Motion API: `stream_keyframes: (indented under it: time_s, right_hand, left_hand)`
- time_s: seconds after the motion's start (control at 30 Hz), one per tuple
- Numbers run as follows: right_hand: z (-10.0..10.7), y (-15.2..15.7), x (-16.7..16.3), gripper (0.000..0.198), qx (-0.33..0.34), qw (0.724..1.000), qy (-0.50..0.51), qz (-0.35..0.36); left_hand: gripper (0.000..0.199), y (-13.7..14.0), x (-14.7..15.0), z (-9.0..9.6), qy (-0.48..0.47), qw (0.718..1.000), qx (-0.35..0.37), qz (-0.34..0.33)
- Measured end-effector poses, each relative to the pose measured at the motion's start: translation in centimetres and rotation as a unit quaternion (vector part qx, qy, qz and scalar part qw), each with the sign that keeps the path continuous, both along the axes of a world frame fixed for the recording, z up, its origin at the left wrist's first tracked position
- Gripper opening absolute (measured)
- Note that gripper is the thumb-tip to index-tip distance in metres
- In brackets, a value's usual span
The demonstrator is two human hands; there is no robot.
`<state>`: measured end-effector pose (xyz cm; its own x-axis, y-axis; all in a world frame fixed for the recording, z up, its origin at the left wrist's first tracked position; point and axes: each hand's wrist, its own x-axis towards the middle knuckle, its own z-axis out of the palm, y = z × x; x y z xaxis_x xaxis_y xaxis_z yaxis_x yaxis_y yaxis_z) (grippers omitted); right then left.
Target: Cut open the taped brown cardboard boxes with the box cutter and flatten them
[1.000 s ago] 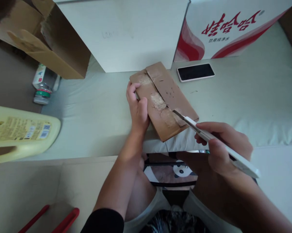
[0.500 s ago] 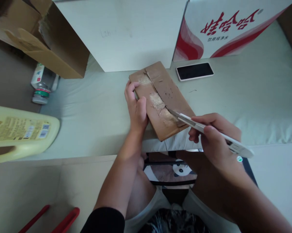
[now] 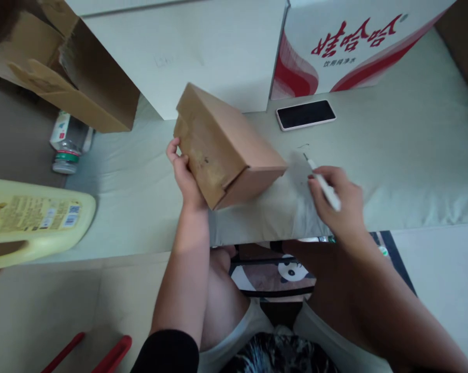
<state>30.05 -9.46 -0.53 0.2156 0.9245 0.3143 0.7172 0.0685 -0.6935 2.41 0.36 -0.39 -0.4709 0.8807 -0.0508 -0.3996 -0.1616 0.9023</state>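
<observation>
A brown cardboard box (image 3: 234, 134) is tilted on the pale green cloth surface, its taped, worn face turned to the left. My left hand (image 3: 187, 173) grips that box at its left lower edge, fingers partly hidden behind it. To the right of the box, my right hand (image 3: 340, 199) holds a white utility knife (image 3: 327, 191). The knife's thin tip points up and left, apart from the cardboard and just above the cloth.
A phone (image 3: 306, 115) lies beyond the knife, before a white-and-red carton (image 3: 346, 46) and a white panel (image 3: 202, 57). On the left are an open cardboard box (image 3: 101, 98), a plastic bottle (image 3: 67, 145) and a yellow jug (image 3: 39, 223). Red handles (image 3: 111, 355) show at lower left.
The box has been turned and tipped up by my left hand, shifting left. My right hand has drawn the knife away from the cardboard, and the knife now points more upward.
</observation>
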Motion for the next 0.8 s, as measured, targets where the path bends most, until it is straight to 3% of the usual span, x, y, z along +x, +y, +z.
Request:
stream_keyframes:
  time_s: [0.1, 0.17, 0.33, 0.43, 0.53, 0.63, 0.7, 0.8]
  right_hand:
    - [-2.0, 0.5, 0.9, 0.043, -0.052, 0.988, -0.114, 0.093]
    - [-3.0, 0.6, 1.3, 0.054, -0.047, 0.981, -0.123, 0.143]
    - [-4.5, 2.0, 0.9, 0.05, -0.019, 0.981, -0.074, 0.179]
    - [-4.9, 3.9, 0.1, 0.058, -0.004, 0.982, -0.04, 0.184]
    - [-4.5, 4.9, -0.6, 0.064, -0.005, 0.978, 0.014, 0.209]
    - [-3.6, 4.3, -1.0, 0.056, 0.002, 0.97, 0.071, 0.235]
    - [-3.2, 3.7, -1.4, 0.042, -0.002, 0.963, 0.109, 0.248]
    - [-3.1, 3.4, -2.0, 0.036, -0.034, 0.947, 0.206, 0.245]
  left_hand:
    - [0.028, 0.8, -1.1, -1.1, -0.051, 0.991, -0.121, -0.023]
    - [0.033, 1.1, -1.8, -1.8, -0.054, 0.987, -0.144, -0.051]
    - [0.049, 0.9, -2.4, -2.1, 0.047, 0.994, -0.085, -0.052]
    - [0.048, 0.2, -1.7, -1.3, 0.058, 0.993, -0.047, -0.093]
    - [0.052, -0.6, -1.1, -0.4, 0.054, 0.988, -0.013, -0.147]
    - [0.059, -0.9, -1.0, 0.1, 0.064, 0.98, 0.031, -0.188]
    - [0.062, -0.8, -1.1, 0.0, 0.065, 0.979, 0.031, -0.193]
    - [0.064, -0.5, -0.9, -0.1, 0.057, 0.982, -0.03, -0.18]
